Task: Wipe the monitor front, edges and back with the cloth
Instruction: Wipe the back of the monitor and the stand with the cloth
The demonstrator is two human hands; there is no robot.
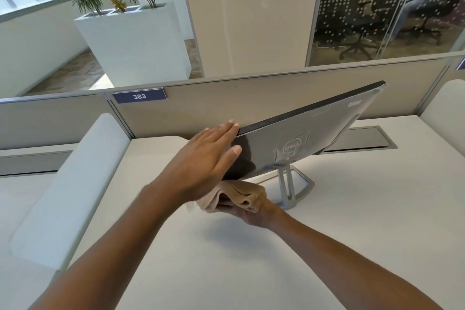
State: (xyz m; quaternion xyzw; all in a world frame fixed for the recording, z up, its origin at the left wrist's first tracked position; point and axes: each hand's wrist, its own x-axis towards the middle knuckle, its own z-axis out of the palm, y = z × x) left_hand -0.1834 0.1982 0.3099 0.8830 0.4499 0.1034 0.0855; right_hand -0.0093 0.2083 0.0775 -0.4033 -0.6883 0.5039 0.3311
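Observation:
The monitor (314,131) stands on the white desk with its glossy silver back turned toward me, tilted forward on a silver stand (292,187). My left hand (201,163) lies flat against the monitor's near left corner, fingers over the top edge and thumb on the back panel. Below that corner my right hand (249,214) grips a bunched tan cloth (239,196), which touches the monitor's lower left edge. The screen side faces away and is hidden.
A beige partition (226,106) with a "383" label runs behind the desk (251,259). A white padded divider (75,184) lines the left side and another sits far right. A dark cable hatch (362,139) lies behind the monitor.

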